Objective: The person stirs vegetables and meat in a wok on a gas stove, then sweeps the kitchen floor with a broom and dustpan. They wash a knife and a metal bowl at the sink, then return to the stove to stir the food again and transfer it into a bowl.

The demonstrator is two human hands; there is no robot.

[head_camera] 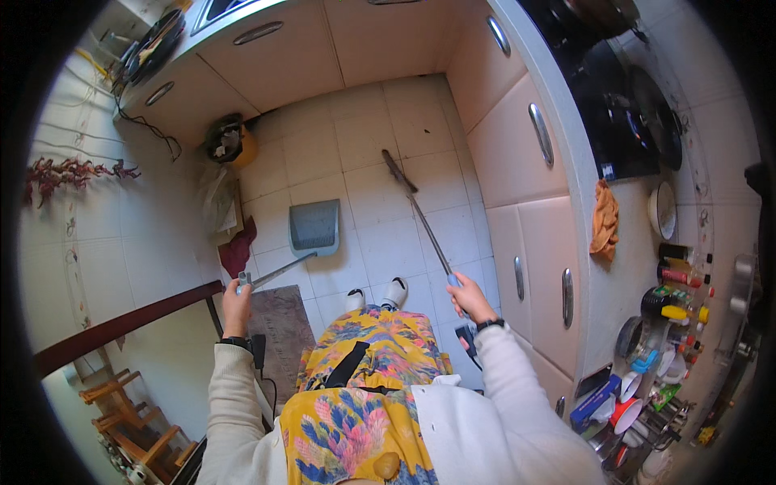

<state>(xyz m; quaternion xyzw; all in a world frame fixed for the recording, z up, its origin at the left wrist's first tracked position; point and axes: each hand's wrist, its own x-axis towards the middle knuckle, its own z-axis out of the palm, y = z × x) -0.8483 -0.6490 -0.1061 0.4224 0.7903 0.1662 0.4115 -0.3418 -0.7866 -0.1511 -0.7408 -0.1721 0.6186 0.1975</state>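
My left hand (237,304) grips the top of the long handle of a grey plastic dustpan (314,225). The dustpan's pan is at the tiled floor ahead of my left foot, its open edge facing away from me. In my right hand (473,298) is the handle of a broom (431,233), slanting forward and left. The broom's dark, narrow head (399,171) is at the floor tiles, ahead and to the right of the dustpan. A small dark scrap (427,131) lies on the tiles beyond the broom head.
Pink cabinets (521,142) line the far and right sides. A lined trash bin (245,145) stands at the far left, with a maroon cloth (238,248) nearer me. A grey mat (282,336) lies by my left foot. A dark red rail (130,327) runs along the left.
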